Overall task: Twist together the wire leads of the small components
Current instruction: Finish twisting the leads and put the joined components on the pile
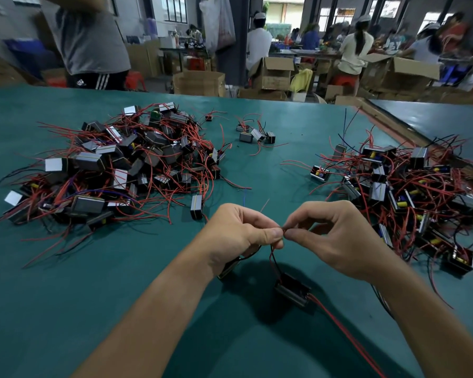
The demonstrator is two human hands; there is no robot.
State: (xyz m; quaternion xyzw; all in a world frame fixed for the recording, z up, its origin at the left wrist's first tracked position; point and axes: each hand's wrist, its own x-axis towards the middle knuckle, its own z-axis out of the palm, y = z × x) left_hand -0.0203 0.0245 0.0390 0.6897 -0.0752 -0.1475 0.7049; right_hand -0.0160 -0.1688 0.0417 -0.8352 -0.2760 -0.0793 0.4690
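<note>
A small black component (292,291) hangs by its red and black wire leads (273,253) just above the green table (93,282). My left hand (241,231) and my right hand (336,238) meet fingertip to fingertip, both pinching the upper ends of those leads between thumb and forefinger. A second component (228,268) shows partly under my left palm; whether the hand holds it I cannot tell. Two long red leads (347,334) trail from the hanging component toward the lower right.
A big heap of components with red wires (115,165) lies at the left. Another heap (410,192) lies at the right beside the table's edge. A few loose components (254,135) sit at the far middle. A person (88,42) stands behind the table; others work among cardboard boxes (273,73).
</note>
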